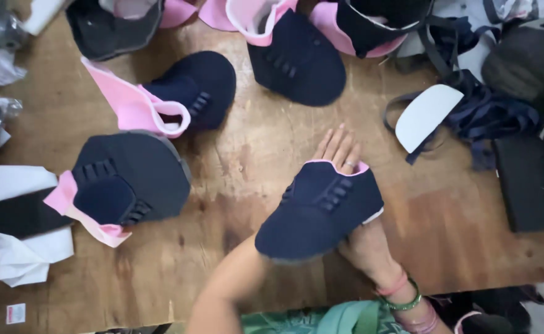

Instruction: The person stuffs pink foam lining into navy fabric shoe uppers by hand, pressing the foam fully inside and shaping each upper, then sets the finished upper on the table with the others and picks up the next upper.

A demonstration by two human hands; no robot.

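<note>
A navy shoe upper (318, 213) with pink lining and lace loops sits over my left hand (338, 148). The forearm runs beneath the upper from the lower left. The straight fingers, one with a ring, stick out past the pink collar and rest on the wooden table (253, 154). My right hand (366, 247), with bangles on its wrist, grips the upper's lower right edge from below. Most of both palms is hidden by the upper.
Several more navy-and-pink uppers lie around: one at the left (129, 176), one above it (201, 86), one at the top (296, 59). On the right are a white insole piece (425, 114), navy straps (488, 117) and a black foam block (525, 182). White paper (18, 253) lies at the left edge.
</note>
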